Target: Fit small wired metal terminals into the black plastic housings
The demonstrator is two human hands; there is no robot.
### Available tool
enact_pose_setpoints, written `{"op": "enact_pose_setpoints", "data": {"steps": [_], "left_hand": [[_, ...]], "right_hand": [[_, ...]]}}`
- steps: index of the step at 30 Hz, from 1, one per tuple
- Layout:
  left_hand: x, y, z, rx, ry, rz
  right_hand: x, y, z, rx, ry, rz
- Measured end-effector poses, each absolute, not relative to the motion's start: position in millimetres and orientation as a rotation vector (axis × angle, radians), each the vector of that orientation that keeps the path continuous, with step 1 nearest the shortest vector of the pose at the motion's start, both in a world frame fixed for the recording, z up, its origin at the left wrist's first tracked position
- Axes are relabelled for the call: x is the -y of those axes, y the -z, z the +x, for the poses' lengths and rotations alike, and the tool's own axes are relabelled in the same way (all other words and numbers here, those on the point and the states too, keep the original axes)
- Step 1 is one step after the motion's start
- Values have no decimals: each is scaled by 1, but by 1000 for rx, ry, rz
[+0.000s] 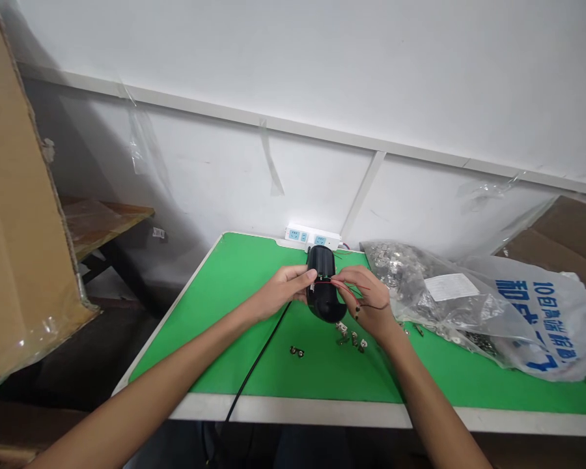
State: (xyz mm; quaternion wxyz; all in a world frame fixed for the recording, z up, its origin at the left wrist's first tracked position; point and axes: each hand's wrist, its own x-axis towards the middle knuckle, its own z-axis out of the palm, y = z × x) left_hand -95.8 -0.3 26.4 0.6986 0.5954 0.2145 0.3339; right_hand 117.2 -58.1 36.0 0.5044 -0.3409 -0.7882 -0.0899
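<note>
My left hand (pixel 288 284) grips a black rounded plastic housing (pixel 326 305) from its left side, thumb on its face, holding it above the green mat. At the housing's right edge, my right hand (pixel 368 296) is closed with its fingertips on thin red and black wires (pixel 346 288) that come out of the housing. Some of those wires trail across the right fingers and palm. A black cable (pixel 261 355) runs from near the left hand down over the table's front edge. Small metal parts (pixel 354 339) lie on the mat below the housing, with a few more (pixel 297 352) to the left.
The green mat (pixel 215 312) covers a white-edged table against the wall. Behind the housing sits a white power strip (pixel 312 236). Clear bags of metal parts (pixel 405 267) and a printed white bag (pixel 551 326) fill the right side. A large cardboard box (pixel 24 195) stands at left.
</note>
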Motion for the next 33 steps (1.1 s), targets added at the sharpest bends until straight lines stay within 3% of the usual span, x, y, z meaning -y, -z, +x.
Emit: {"op": "enact_pose_setpoints", "data": {"steps": [14, 17, 24, 29, 33], "left_hand": [[0, -28, -98, -286, -749, 1325], [0, -27, -97, -333, -914, 1509], [13, -30, -97, -393, -1417, 2201], [14, -31, -99, -416, -1429, 2398], [13, -33, -100, -467, -1382, 2447]], "right_hand": [[67, -42, 115, 1970, 217, -671], [66, -42, 113, 1816, -9, -772], [55, -30, 109, 1259, -1014, -980], [54, -23, 108, 1166, -1289, -971], [55, -22, 106, 1142, -1315, -986]]}}
